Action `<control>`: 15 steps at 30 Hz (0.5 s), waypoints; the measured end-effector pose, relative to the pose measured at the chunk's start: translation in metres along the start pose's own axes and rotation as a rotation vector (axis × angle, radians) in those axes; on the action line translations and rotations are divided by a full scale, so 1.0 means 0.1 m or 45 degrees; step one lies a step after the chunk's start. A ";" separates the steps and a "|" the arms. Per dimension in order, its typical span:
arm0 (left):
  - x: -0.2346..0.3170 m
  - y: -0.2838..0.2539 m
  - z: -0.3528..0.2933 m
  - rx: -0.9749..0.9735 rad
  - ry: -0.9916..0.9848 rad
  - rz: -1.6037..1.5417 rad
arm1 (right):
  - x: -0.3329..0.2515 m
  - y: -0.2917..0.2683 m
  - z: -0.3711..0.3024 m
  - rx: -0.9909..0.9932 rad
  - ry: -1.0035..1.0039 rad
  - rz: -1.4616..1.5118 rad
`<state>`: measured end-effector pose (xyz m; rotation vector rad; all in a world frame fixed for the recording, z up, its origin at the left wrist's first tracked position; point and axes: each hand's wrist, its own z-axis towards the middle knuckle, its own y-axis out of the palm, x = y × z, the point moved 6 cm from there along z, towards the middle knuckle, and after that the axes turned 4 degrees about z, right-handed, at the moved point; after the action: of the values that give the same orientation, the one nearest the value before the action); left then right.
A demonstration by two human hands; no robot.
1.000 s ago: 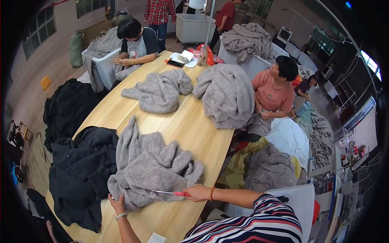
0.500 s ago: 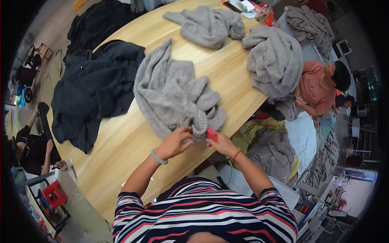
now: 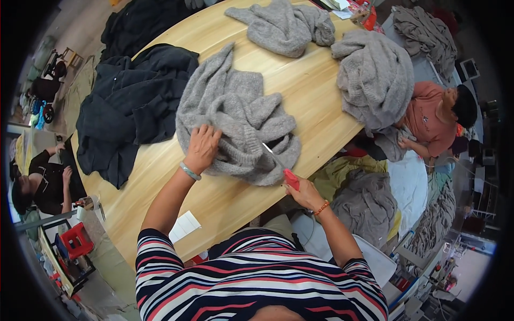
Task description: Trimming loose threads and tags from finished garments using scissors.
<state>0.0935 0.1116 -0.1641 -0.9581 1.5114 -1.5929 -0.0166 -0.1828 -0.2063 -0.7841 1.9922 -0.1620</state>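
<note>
A grey knitted sweater (image 3: 241,107) lies crumpled on the pale wooden table in front of me, its ribbed edge near the middle. My left hand (image 3: 203,145) rests on the sweater's near left part, fingers flat against the knit. At the near right edge of the garment, my right hand (image 3: 303,192) grips a red-handled tool (image 3: 290,178) with a thin, pointed metal blade. That blade points up and left over the sweater, by the ribbing. Whether it has one blade or two is too small to tell.
Dark garments (image 3: 142,101) lie to the left. More grey sweaters (image 3: 284,27) and a grey heap (image 3: 375,75) are across the table. A white card (image 3: 184,227) lies near my left forearm. A co-worker (image 3: 433,117) sits at right, another person (image 3: 48,182) at left.
My left hand has left the ribbed edge and moved up and left onto the sweater. My right hand has shifted slightly right with the red-handled tool, whose blade now shows.
</note>
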 end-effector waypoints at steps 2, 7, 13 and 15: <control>-0.20 0.11 -0.23 0.118 -0.045 -0.115 | 0.01 -0.08 -0.04 0.016 -0.039 -0.015; 0.39 0.24 -0.98 -0.302 -0.009 -0.777 | -0.27 -0.24 -0.08 0.036 -0.142 -0.184; 0.17 0.36 -1.22 0.578 -0.506 -0.804 | -0.73 -0.11 -0.03 -0.062 -0.328 -0.374; -0.15 0.64 -1.32 0.696 -1.067 -0.982 | -0.80 -0.05 0.03 -0.070 -0.367 -0.410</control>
<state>-0.0155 0.1824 -0.2328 -1.6778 0.0989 -1.6101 0.0155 -0.1392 -0.1469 -1.0972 1.5972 -0.1714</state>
